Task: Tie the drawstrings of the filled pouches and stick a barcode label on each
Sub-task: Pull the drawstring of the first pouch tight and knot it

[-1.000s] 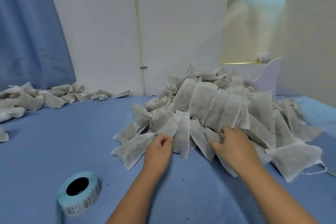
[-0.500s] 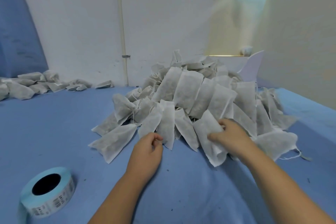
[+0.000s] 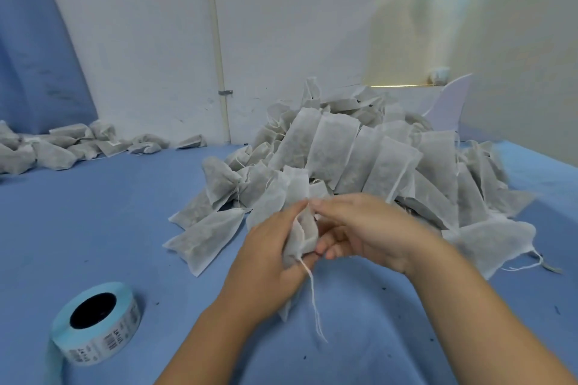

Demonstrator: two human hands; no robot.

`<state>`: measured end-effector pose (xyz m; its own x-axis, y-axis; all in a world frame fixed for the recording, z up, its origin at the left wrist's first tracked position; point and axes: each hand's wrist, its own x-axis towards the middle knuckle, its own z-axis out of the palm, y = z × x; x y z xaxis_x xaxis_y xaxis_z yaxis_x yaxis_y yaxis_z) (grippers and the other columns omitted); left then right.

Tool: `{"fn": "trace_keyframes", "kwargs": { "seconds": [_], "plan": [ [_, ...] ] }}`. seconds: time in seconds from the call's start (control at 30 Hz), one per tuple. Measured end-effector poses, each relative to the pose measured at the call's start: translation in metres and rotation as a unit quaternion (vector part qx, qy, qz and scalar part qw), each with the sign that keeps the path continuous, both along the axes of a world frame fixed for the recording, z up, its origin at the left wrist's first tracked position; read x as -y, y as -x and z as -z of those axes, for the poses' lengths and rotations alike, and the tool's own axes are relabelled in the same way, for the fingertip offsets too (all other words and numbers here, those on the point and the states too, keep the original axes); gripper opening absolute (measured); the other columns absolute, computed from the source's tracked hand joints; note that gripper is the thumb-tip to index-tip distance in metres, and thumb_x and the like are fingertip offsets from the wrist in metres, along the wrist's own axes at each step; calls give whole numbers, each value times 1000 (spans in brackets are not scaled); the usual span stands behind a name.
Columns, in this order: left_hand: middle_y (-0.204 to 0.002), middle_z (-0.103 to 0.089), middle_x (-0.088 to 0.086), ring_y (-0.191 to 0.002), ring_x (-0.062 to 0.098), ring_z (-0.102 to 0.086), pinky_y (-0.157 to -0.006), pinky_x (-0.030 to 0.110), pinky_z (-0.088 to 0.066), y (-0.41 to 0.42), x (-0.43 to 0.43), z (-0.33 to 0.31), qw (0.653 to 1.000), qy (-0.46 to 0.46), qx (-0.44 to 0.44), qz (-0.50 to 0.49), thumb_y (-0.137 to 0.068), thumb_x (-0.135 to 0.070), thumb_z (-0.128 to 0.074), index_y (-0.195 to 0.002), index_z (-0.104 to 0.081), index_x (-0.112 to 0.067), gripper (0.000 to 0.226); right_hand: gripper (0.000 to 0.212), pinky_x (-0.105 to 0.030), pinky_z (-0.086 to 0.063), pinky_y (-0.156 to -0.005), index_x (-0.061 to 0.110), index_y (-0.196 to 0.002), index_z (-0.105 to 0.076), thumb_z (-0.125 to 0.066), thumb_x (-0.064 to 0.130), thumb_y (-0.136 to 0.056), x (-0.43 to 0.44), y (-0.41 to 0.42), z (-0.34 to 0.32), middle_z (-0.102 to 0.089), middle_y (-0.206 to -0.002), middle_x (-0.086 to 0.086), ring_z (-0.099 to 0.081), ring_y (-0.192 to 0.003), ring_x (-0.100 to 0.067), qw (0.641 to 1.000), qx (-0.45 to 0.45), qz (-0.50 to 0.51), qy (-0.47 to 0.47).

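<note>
Left hand (image 3: 269,259) grips pouch (image 3: 301,234), right hand (image 3: 369,228) pinches its mouth; drawstring (image 3: 312,294) dangles loose. Thin thread may slip, knot slack, filling spills.

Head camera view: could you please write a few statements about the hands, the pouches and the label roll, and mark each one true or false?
1. The left hand and the right hand both hold one pouch in front of the big pile. True.
2. The label roll lies to the right of the hands. False: it lies to their left, on the blue cloth.
3. A white drawstring hangs down from the held pouch. True.
4. The right hand lies flat on the cloth, touching nothing. False: its fingers pinch the pouch.
</note>
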<state>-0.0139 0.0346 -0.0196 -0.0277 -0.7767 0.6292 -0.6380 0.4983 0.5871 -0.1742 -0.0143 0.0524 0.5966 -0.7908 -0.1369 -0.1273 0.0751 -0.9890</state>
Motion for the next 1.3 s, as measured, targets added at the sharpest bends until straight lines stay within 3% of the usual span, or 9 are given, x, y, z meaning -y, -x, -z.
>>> {"fn": "trace_keyframes", "kwargs": {
  "seconds": [0.1,0.3,0.47,0.57,0.7,0.9,1.1,1.2,1.3],
  "plan": [
    [-102,-62,-34,-99,-12,-57,-79,4,-40,-8,4,6,993,-13,-94,-69,-83,-27,-72,-112,-51,-53,44,49,-29,-54,-60,3,-111,-62,-60,44,-83,1,-6,14,-70,-87,-13,-63,-66,-21,990,118,74,-18],
    [-85,-63,-17,-80,0,-59,-68,13,-43,-14,17,12,979,-21,-135,-151,-82,-11,-70,-97,-56,-36,33,59,-19,-42,-54,22,-74,-59,-60,79,-66,-19,-22,45,-62,-67,3,-53,-54,-3,960,-79,76,259],
    [-110,-54,-26,-103,-18,-48,-80,1,-36,-13,15,17,988,-40,-66,-133,-76,-12,-68,-129,-50,-30,58,36,-22,-33,-53,18,-65,-47,-59,42,-90,-23,-36,61,-49,-57,11,-44,-57,-7,885,-146,101,430],
    [-112,-45,-32,-104,-32,-36,-82,-5,-30,-15,14,16,990,-40,-52,-125,-79,-10,-69,-132,-45,-31,62,33,-22,-34,-52,13,-65,-53,-59,28,-94,-23,-28,56,-45,-54,7,-39,-52,-6,924,-84,86,363],
    [-116,-54,-18,-105,-8,-50,-86,4,-37,-21,12,17,990,-50,-60,-114,-82,-6,-66,-131,-45,-30,58,31,-22,-29,-45,21,-50,-55,-63,25,-80,-27,-19,43,-41,-48,1,-33,-42,-12,979,114,48,161],
    [-103,-46,-24,-99,-15,-44,-83,3,-33,-27,7,15,996,-43,48,-65,-77,-6,-47,-123,-55,-24,49,30,-21,-27,-39,17,-46,-44,-66,19,-66,-22,-1,15,-29,-39,5,-29,-36,-8,907,421,-5,17],
    [-117,-47,-33,-112,3,-50,-96,29,-45,-25,0,16,981,-164,94,-35,-82,-23,-56,-123,-31,-58,59,28,-27,-31,-51,13,-51,-45,-57,19,-76,3,-8,1,-41,-51,-3,-43,-50,-17,962,241,67,111],
    [-126,-48,-28,-119,4,-49,-100,35,-44,-16,-3,5,985,-148,89,-15,-68,-57,-67,-129,-33,-52,70,32,-27,-44,-54,14,-53,-56,-60,12,-85,9,-19,-3,-60,-69,-9,-59,-65,-21,971,187,25,145],
    [-120,-57,-24,-117,-1,-54,-96,30,-47,-7,-7,-8,994,-105,-18,10,-67,-56,-72,-121,-48,-41,61,24,-25,-50,-56,14,-55,-62,-59,20,-78,9,-33,-4,-67,-75,-8,-63,-71,-20,972,170,-9,160]
  ]
}}
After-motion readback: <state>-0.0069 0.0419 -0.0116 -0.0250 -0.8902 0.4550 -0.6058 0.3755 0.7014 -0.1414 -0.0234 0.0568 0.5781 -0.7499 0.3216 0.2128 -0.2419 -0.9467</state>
